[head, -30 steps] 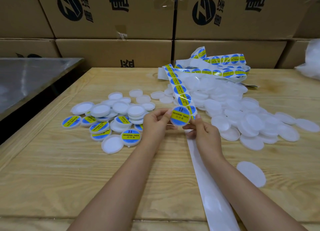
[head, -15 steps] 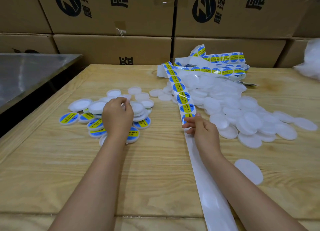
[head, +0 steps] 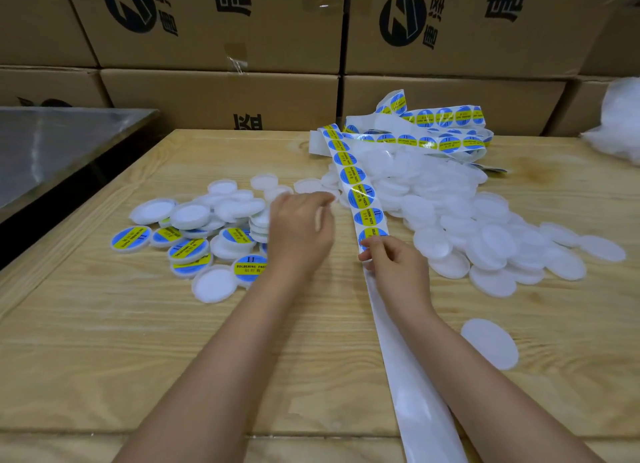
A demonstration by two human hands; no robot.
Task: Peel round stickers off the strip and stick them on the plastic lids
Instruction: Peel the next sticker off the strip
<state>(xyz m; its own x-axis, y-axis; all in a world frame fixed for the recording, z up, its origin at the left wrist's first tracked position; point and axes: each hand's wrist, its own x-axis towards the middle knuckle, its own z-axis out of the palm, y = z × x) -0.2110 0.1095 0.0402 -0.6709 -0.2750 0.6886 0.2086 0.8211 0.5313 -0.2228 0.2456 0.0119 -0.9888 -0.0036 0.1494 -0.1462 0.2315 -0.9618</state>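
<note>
We pinch the long white paper strip (head: 388,325) of round blue-and-yellow stickers (head: 352,176) in our right grip (head: 398,266); our left grip (head: 299,235) hangs loose, empty.

Here's the pale wooden plank counter (head: 138,341), and it's loaded. On the left sits a loose cluster of round white plastic lids (head: 194,216), several already wearing blue-and-yellow round stickers (head: 130,239). Right of centre there's a bigger heap of bare white lids (head: 467,227). A long white sticker strip (head: 356,192) runs from a far tangle down past the near edge. One lone white lid (head: 490,346) lies apart, near right.
</note>
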